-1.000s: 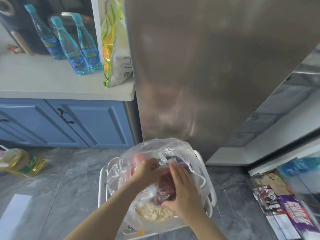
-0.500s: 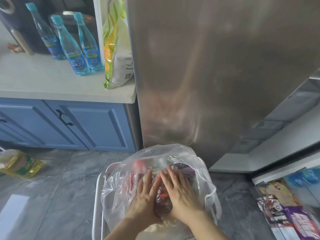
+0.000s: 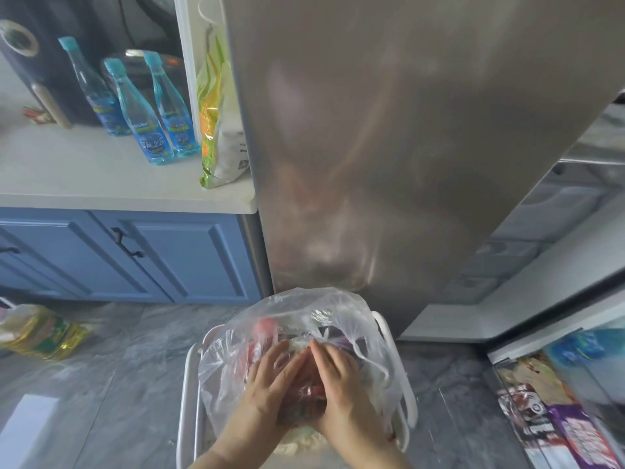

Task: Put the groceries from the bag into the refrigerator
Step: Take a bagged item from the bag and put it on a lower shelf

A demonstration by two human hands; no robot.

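A clear plastic grocery bag sits open in a white wire-framed basket on the floor, just in front of the stainless-steel refrigerator. Both my hands are inside the bag. My left hand and my right hand cup a red packet wrapped in clear film from either side, fingers curved over its top. Other groceries under it show as pale and purple shapes, blurred by the plastic.
At the right, an open refrigerator compartment holds printed food packets. The white counter at the left carries three blue bottles and a yellow-green bag. An oil bottle lies on the grey floor.
My two hands have drawn together and now close round the red packet from both sides. The bag has shifted slightly lower in view.
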